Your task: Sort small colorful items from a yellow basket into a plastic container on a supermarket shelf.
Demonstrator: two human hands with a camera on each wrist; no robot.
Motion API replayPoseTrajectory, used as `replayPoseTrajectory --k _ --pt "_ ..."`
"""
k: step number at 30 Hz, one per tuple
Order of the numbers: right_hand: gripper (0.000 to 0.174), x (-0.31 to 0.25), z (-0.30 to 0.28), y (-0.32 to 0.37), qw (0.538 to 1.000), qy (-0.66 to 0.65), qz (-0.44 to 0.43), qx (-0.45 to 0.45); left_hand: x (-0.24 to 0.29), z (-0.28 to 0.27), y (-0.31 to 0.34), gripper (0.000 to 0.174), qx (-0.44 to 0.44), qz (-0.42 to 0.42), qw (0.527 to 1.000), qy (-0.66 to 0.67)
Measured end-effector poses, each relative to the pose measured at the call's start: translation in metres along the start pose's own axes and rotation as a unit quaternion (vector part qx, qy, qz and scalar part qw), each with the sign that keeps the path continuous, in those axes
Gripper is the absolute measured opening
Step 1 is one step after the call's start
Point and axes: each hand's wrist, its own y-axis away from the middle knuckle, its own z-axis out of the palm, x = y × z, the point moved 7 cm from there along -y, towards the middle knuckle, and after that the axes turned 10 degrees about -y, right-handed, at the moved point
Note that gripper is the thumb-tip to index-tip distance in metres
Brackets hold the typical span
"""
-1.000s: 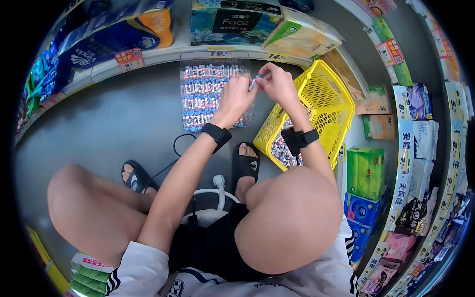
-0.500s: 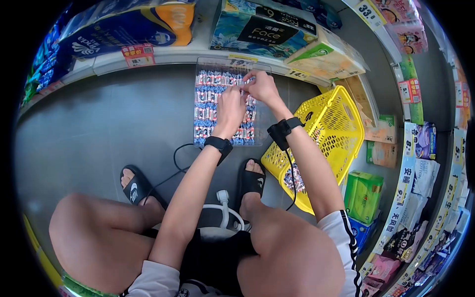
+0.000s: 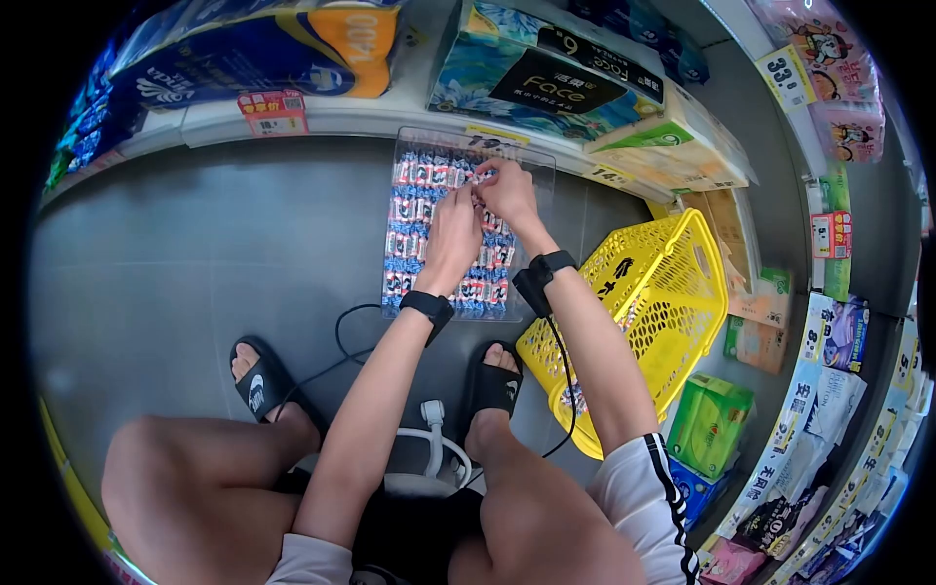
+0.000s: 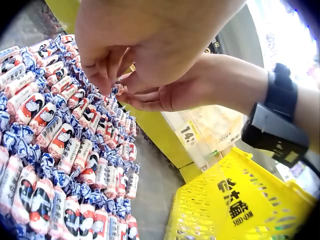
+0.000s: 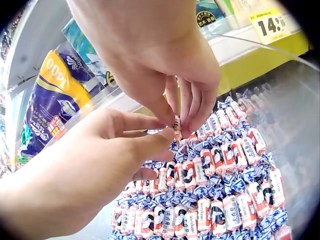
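Note:
Rows of wrapped candies [image 3: 409, 229] with white, red and blue wrappers fill much of a clear plastic box [image 3: 541, 175] on the floor. Over the box my two hands meet at one wrapped candy [image 5: 177, 126]. My right hand [image 3: 512, 203] pinches it between thumb and fingers from the far right side. Thumb and forefinger of my left hand [image 3: 453, 239] hold its near end. In the left wrist view the fingers [image 4: 145, 97] of the right hand partly hide this candy [image 4: 119, 89].
A yellow shopping basket [image 3: 673, 292] stands right of the box, with more candies inside. Behind runs a shelf edge [image 3: 219, 127] with price tags, bearing tissue packs [image 3: 556, 83]. More packs line the right shelf. My sandalled feet [image 3: 258, 380] and a cable are in front.
Both hands have moved left from the box's right edge to over the candy rows, staying together. The view has tilted, so box and basket appear lower and further right.

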Motion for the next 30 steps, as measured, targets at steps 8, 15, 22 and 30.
replayPoseTrajectory --k 8,15,22,30 --pt "0.031 0.002 0.015 -0.004 0.998 -0.020 -0.012 0.059 -0.015 0.007 -0.003 0.041 -0.033 -0.012 0.999 -0.013" --pt "0.027 0.002 0.015 0.002 0.986 -0.080 -0.067 0.130 -0.009 0.007 0.000 0.044 -0.020 -0.023 1.000 0.000" --pt "0.025 0.007 0.014 0.007 0.986 -0.089 -0.028 0.138 0.004 -0.003 0.001 0.057 -0.028 0.025 0.992 -0.120" --pt "0.019 0.003 0.014 0.012 0.987 -0.100 0.029 0.122 -0.007 0.001 0.002 0.070 -0.056 0.040 0.971 -0.229"
